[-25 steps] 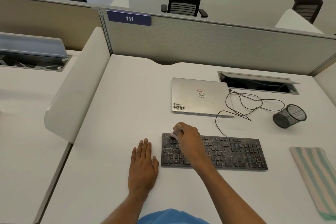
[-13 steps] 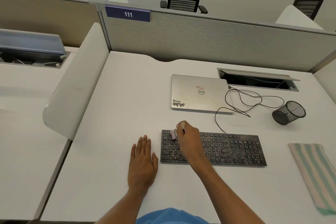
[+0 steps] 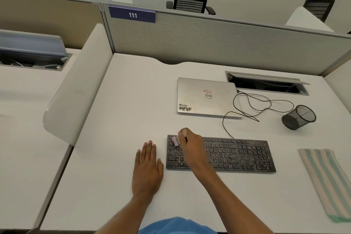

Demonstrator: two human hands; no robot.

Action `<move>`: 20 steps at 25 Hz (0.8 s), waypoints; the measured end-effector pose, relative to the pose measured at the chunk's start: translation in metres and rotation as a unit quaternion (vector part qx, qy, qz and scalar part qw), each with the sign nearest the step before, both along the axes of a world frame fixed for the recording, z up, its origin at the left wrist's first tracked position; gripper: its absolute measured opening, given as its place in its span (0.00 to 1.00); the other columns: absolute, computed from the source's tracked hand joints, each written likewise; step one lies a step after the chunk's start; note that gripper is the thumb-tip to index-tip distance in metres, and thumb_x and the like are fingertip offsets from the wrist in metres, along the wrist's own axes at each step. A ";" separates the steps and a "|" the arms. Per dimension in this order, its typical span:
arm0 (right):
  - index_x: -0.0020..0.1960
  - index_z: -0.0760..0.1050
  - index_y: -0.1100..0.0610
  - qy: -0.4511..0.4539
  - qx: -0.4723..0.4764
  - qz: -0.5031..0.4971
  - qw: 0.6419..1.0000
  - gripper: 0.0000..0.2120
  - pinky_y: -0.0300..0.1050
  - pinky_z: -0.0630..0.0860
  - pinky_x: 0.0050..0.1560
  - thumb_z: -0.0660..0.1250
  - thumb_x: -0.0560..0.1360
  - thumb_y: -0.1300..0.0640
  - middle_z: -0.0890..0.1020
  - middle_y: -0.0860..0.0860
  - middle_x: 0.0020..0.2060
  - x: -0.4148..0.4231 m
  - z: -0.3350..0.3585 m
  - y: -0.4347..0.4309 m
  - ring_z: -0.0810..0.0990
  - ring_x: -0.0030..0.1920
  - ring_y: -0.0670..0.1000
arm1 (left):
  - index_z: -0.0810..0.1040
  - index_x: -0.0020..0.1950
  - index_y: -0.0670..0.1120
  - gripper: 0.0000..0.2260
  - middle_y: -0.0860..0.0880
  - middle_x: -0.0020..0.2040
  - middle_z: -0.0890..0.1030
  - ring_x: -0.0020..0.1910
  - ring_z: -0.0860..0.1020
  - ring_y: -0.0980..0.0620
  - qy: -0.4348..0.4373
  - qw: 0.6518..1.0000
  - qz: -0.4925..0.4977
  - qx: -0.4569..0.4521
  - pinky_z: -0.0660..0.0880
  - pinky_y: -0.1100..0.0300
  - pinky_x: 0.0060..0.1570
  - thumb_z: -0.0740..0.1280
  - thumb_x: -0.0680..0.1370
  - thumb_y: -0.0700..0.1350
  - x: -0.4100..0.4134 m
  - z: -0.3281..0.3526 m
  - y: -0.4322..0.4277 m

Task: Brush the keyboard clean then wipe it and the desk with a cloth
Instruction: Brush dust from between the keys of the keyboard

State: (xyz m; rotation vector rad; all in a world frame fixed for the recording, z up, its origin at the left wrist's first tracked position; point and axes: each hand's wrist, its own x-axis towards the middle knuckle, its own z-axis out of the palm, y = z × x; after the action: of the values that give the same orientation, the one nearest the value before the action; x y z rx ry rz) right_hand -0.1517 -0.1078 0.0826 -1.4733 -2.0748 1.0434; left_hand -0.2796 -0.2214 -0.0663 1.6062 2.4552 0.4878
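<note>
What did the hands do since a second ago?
The right hand, gripping the small brush, slid it slightly toward the left edge of the keyboard. The left hand stayed flat on the desk; the cloth, laptop and mesh cup did not move.

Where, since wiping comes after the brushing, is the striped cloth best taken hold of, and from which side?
Probably at its far left corner, coming from above on the keyboard side. The striped cloth lies flat on the desk right of the keyboard, so nothing stands up to grasp; that corner is nearest the right hand, which holds the brush.
</note>
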 end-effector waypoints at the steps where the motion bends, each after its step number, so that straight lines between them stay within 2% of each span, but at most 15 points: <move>1: 0.42 0.71 0.61 -0.006 -0.002 0.008 1.000 0.16 0.44 0.65 0.30 0.57 0.85 0.54 0.74 0.49 0.29 0.000 -0.003 -0.002 0.67 0.28 0.43 | 0.64 0.83 0.42 0.28 0.45 0.84 0.62 0.84 0.58 0.49 0.000 1.000 -0.001 0.000 0.47 0.50 0.83 0.52 0.84 0.51 0.000 0.000 0.000; 3: 0.40 0.70 0.58 -0.023 -0.014 0.011 1.000 0.16 0.52 0.71 0.32 0.57 0.85 0.54 0.78 0.51 0.31 0.001 -0.011 -0.002 0.73 0.30 0.42 | 0.64 0.83 0.41 0.29 0.45 0.84 0.62 0.84 0.58 0.49 0.001 1.000 -0.002 0.000 0.47 0.50 0.83 0.51 0.84 0.51 0.000 0.000 -0.001; 4: 0.39 0.68 0.57 -0.027 -0.021 0.012 0.999 0.16 0.50 0.72 0.32 0.57 0.84 0.55 0.78 0.50 0.31 0.001 -0.011 -0.001 0.74 0.30 0.41 | 0.64 0.83 0.41 0.28 0.45 0.84 0.62 0.84 0.58 0.49 0.000 1.000 -0.001 0.001 0.47 0.50 0.83 0.52 0.84 0.51 0.000 0.000 -0.001; 7: 0.41 0.71 0.60 -0.010 -0.018 0.020 1.000 0.15 0.40 0.66 0.31 0.57 0.85 0.56 0.75 0.47 0.31 -0.002 -0.003 -0.004 0.68 0.29 0.43 | 0.65 0.83 0.41 0.28 0.45 0.84 0.63 0.84 0.59 0.48 0.001 1.000 0.000 0.004 0.45 0.51 0.83 0.52 0.84 0.51 -0.001 0.001 0.000; 9: 0.44 0.73 0.62 0.012 -0.001 0.026 1.000 0.15 0.40 0.66 0.33 0.57 0.85 0.56 0.77 0.48 0.32 -0.008 0.000 -0.006 0.70 0.31 0.45 | 0.64 0.83 0.42 0.28 0.45 0.84 0.62 0.84 0.58 0.49 0.006 1.000 -0.001 -0.001 0.44 0.52 0.83 0.52 0.85 0.51 0.000 0.000 0.000; 13: 0.42 0.72 0.58 -0.005 0.004 0.028 1.000 0.15 0.53 0.71 0.37 0.57 0.85 0.53 0.80 0.54 0.36 -0.015 -0.008 -0.009 0.76 0.36 0.55 | 0.61 0.85 0.44 0.28 0.47 0.85 0.58 0.85 0.54 0.50 0.010 1.000 0.006 -0.008 0.41 0.53 0.83 0.51 0.86 0.52 0.000 0.000 -0.001; 17: 0.38 0.68 0.56 -0.046 -0.005 0.042 0.998 0.17 0.50 0.69 0.37 0.57 0.85 0.54 0.76 0.50 0.32 -0.009 -0.014 -0.011 0.71 0.33 0.51 | 0.61 0.84 0.43 0.28 0.46 0.85 0.59 0.85 0.55 0.50 0.008 1.000 0.004 -0.006 0.42 0.53 0.83 0.51 0.85 0.51 0.000 0.000 -0.001; 20: 0.36 0.67 0.55 -0.073 -0.020 0.054 0.996 0.18 0.55 0.71 0.38 0.58 0.84 0.53 0.75 0.52 0.31 -0.008 -0.015 -0.010 0.71 0.33 0.53 | 0.62 0.84 0.42 0.28 0.46 0.85 0.60 0.85 0.56 0.50 0.005 1.000 0.000 -0.001 0.44 0.52 0.83 0.51 0.85 0.51 0.000 -0.001 -0.001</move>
State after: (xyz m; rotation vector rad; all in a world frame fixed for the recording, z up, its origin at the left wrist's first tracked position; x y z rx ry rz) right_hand -0.1594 -0.1174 0.0681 -1.5125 -2.2688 1.0510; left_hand -0.2792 -0.2225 -0.0671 1.6103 2.4623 0.4790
